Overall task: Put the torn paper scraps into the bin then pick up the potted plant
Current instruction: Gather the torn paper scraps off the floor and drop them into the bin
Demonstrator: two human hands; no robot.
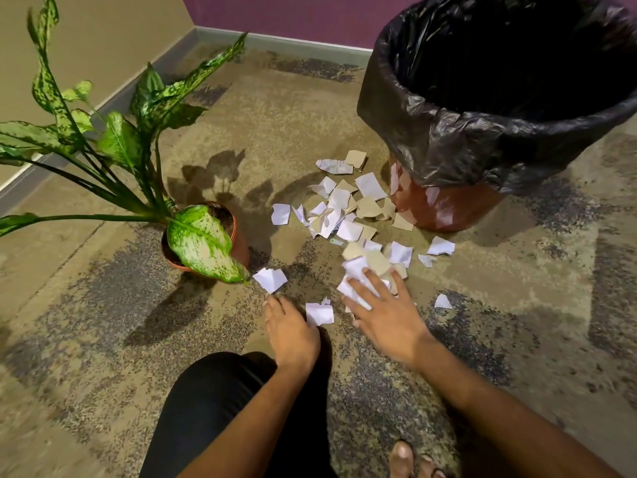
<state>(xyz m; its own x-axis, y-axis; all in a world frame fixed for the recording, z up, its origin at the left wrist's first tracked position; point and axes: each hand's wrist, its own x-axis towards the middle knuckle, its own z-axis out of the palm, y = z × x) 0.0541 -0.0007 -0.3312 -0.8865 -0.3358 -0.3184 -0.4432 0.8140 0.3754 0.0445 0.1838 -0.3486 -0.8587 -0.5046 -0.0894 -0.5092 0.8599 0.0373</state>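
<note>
Nearest to you, your bare toes (412,460) and a black-clad knee (213,401) sit at the bottom edge of the view, with both forearms reaching out over a mottled tan and grey carpet (517,305). Your right hand (386,312) lies palm down with fingers spread, pressing on a small heap of white and brown torn paper scraps (358,215) at the near end of the pile. Your left hand (291,331) rests low on the carpet, fingers relaxed and together, touching a loose white scrap (319,313) on its right; whether it grips anything you cannot tell. Another white scrap (270,279) lies just beyond its fingertips.

Most scraps are strewn between your hands and the bin (444,208), a reddish-brown tub at far right lined with a black plastic bag (448,139) folded over its rim. Its inside is dark, and no contents can be made out. Several scraps lie touching its base.

At left, well apart from the bin, the potted plant (203,236) stands upright on the carpet in a terracotta-coloured pot holding dark soil, its speckled green leaves arching left and toward the corner of the beige wall (103,46) and purple wall (275,12).
</note>
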